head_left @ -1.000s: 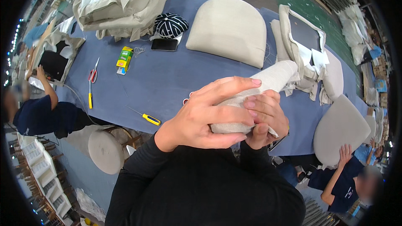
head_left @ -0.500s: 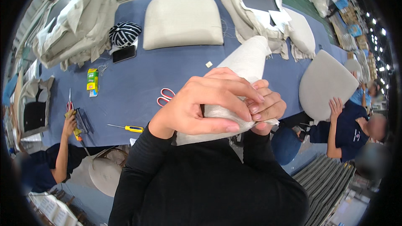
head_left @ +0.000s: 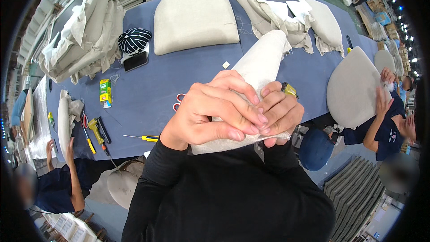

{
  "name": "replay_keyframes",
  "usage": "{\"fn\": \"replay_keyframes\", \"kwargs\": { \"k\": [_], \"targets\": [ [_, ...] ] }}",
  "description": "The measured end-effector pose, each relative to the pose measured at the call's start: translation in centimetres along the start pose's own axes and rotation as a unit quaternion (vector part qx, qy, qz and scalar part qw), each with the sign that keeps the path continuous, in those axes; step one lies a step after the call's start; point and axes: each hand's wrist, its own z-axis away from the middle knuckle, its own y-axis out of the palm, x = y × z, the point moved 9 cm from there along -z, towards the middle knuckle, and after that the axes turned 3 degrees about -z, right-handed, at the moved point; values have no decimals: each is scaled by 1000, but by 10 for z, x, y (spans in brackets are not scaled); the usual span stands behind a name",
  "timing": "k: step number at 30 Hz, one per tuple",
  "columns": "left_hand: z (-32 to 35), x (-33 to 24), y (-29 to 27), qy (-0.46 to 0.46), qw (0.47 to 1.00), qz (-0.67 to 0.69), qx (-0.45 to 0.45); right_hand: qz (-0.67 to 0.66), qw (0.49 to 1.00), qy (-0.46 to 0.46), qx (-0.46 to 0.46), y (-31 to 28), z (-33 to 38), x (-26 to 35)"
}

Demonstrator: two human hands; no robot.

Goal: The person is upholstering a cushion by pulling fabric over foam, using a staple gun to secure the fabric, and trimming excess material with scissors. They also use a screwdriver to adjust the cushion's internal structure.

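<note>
A beige fabric-covered seat cushion point(head_left: 262, 58) stands tilted before my chest, its narrow side turned up and its lower edge near me. My left hand point(head_left: 219, 107) lies over it, thumb and fingers closed on the fabric. Against it, my right hand point(head_left: 282, 112) has curled fingers gripping the cloth at the near edge. The fingertips of both hands meet there and hide the exact pinch. Red-handled scissors point(head_left: 178, 102) lie partly covered by my left hand. A yellow tool point(head_left: 289, 90) shows just beyond my right hand.
A finished-looking beige cushion point(head_left: 196, 22) lies across the blue table. Covered panels point(head_left: 92, 31) are stacked at far left, others point(head_left: 293, 22) at far right. A screwdriver point(head_left: 148, 138), yellow-green box point(head_left: 105, 91), phone point(head_left: 135, 62) and staple gun point(head_left: 95, 127) lie leftward. Co-workers handle panels on both sides.
My fingers have drawn closer together at the cloth edge. The left co-worker has let go of the yellow tool and now holds a panel on edge; the right co-worker's panel has shifted.
</note>
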Motion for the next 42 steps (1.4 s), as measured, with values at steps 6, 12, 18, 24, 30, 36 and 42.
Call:
{"fn": "replay_keyframes", "kwargs": {
  "k": [6,12,18,24,30,36,42],
  "targets": [
    [3,5,-11,-20,998,18,-58,22,999,-22,-5,5,-6,-8],
    [12,-3,-24,9,997,-56,-61,76,997,-28,8,24,-17,-11],
    [31,-18,-27,-50,966,-222,-126,80,997,21,8,28,-19,-19],
    [38,-35,-13,-23,929,-349,-125,83,996,14,1,32,-19,-21],
    [37,-38,-8,-83,921,-354,-140,87,995,40,-17,31,-24,-20],
    [37,-40,-7,-89,918,-344,-179,71,996,53,-8,31,-28,-24],
    [42,-29,-14,-78,948,-280,-132,68,997,22,-11,27,-20,-21]
  ]
}}
